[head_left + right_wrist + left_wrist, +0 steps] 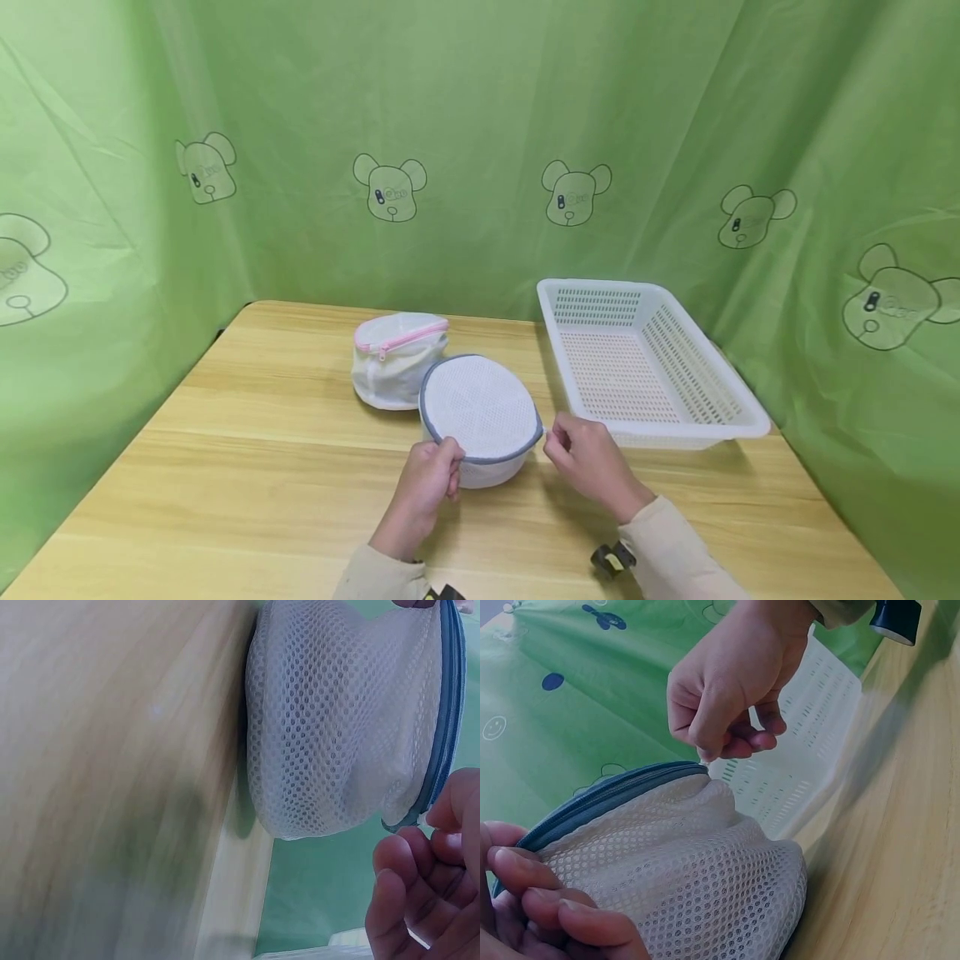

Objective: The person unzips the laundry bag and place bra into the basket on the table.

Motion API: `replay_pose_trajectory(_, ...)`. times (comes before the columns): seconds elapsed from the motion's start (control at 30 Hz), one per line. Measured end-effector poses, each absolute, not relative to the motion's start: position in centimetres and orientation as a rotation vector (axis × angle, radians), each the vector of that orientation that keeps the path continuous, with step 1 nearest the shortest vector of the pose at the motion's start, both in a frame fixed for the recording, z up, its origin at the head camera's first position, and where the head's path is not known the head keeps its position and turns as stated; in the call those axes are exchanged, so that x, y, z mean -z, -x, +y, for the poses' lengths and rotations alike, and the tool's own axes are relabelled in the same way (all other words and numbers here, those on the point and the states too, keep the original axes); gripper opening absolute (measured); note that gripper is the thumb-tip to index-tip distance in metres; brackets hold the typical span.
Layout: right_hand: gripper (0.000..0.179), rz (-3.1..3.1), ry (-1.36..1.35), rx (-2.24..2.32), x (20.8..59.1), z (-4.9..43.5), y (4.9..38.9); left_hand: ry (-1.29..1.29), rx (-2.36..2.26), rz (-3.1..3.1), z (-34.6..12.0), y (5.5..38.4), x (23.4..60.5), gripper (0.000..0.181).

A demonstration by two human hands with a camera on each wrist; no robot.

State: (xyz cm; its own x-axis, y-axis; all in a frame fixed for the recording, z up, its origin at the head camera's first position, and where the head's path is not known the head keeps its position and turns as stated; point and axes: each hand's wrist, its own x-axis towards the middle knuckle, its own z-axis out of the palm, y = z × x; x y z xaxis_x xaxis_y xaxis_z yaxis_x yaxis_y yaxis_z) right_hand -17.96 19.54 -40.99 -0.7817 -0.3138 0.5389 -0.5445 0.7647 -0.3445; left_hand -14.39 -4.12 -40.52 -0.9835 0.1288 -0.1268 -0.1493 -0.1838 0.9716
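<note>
A round white mesh laundry bag (480, 408) with a blue-grey zipper stands on the table, its lid closed over the top. My left hand (429, 483) pinches the zipped rim at the near left side. At the right end of the zipper, my right hand (588, 458) pinches a small pale zipper pull, mostly hidden by the fingertips. The right wrist view shows the blue zipper band (448, 697) running up from those fingers. Behind the bag to the left sits a second white laundry bag (397, 375) with a pink zipper, touched by neither hand.
A white slotted plastic basket (558, 350) stands at the back right of the wooden table (247, 467), close to my right hand. Green curtains (480, 100) printed with bear faces surround the table behind and on both sides.
</note>
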Motion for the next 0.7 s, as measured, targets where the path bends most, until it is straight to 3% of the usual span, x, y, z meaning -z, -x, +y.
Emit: replay_pose_trajectory(0.7,0.028,-2.459,-0.632,-0.652,41.16,19.65,18.09,0.019,-2.295,1.856,-4.27,14.45,40.57,0.036)
